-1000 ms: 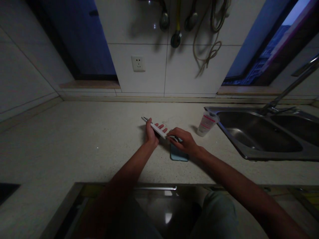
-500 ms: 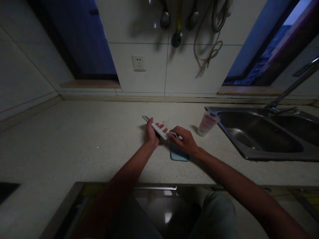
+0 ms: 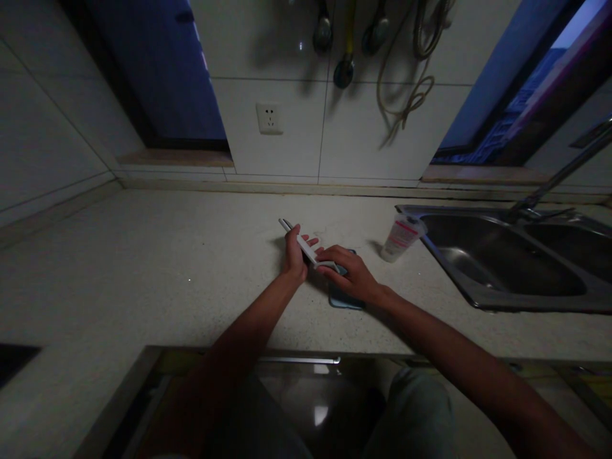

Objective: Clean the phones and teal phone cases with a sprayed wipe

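My left hand point(image 3: 295, 255) grips a slim, flat white object point(image 3: 306, 248) that looks like a phone seen nearly edge-on, its far end pointing up and left. The thumb lies over it and the fingertips show beyond. Pinched in my right hand point(image 3: 351, 271) is a thin pale piece point(image 3: 329, 264), too small and dim to name, touching or almost touching the near end of the white object. Beneath my right hand lies a flat blue rectangular thing point(image 3: 345, 298) with rounded corners and a dark edge, partly hidden by the hand.
A clear plastic cup point(image 3: 400, 239) with red print stands on the pale countertop point(image 3: 157, 255), tilted in view, beside the steel double sink point(image 3: 502, 255). A faucet point(image 3: 526, 207) rises behind the basins. The tiled wall has a socket point(image 3: 269, 119) and hanging hoses.
My right hand has moved its pale piece against the near end of the white object, and its fingers lie flatter. My left hand still holds the object. The view has shifted slightly.
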### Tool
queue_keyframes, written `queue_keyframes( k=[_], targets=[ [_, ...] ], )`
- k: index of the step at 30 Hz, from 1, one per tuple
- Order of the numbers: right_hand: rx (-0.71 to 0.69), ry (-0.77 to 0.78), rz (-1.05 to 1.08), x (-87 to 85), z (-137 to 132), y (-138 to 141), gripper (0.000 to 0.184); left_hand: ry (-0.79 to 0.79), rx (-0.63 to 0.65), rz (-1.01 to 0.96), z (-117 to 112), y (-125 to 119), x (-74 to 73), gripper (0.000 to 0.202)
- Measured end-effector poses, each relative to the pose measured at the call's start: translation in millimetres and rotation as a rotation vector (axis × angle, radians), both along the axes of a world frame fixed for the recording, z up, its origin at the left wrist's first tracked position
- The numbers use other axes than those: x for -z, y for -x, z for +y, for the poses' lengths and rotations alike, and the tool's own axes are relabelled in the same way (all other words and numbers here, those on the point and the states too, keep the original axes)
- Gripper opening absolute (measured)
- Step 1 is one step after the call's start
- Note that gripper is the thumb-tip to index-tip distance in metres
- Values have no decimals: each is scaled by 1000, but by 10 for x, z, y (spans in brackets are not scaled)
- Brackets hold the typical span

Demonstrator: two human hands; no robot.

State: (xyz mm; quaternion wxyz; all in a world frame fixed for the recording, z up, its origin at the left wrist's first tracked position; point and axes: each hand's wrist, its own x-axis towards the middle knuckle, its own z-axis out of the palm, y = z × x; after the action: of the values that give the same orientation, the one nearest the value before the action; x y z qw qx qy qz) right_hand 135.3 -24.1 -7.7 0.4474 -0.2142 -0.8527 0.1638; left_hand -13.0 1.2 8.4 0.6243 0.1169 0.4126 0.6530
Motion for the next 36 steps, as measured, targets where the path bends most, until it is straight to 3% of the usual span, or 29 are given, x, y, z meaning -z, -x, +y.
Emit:
queue_keyframes(
  k=[7,12,15,21,27,36],
  targets=[
    [31,103,16,-17,31,-27,19,-10,4,-7,15,15,22,32],
    [161,364,18,5,26,-26,21,-10,19,-37,34,47,62,43],
    [169,505,41,21,15,0,22,-12,-13,-50,56,56,76,48],
    [108,573,174,91,48,92,27,-20,-141,-74,78,28,41,41],
    [64,668,265,151,76,120,29,4,-163,-27,39,4,-14,31],
    [68,789,371,158,60,138,26,-10,-143,-30,51,-8,23,33]
  ],
)
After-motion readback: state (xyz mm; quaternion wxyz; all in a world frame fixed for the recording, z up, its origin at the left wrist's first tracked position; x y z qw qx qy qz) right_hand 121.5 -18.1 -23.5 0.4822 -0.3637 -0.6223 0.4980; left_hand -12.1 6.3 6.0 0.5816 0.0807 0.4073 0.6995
